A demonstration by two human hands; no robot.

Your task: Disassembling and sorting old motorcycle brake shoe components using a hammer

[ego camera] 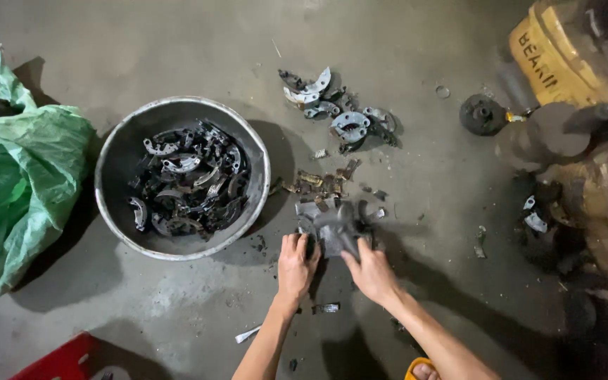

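Note:
Both my hands reach down to the concrete floor. My left hand [297,266] and my right hand [372,273] grip a grey, blurred metal part [332,226] from either side, close to the floor. Just beyond it lies a small scatter of rusty brown scraps [321,183]. Farther off sits a pile of curved grey metal shoes [339,112]. To the left stands a round grey metal basin [117,151] filled with several dark curved metal parts [188,183].
A green plastic sack [19,176] lies at the far left with parts inside. A yellow drum [557,56] and dark greasy machine parts [483,114] crowd the right side. A red object [58,362] shows at the bottom left. Small metal bits [326,307] dot the floor.

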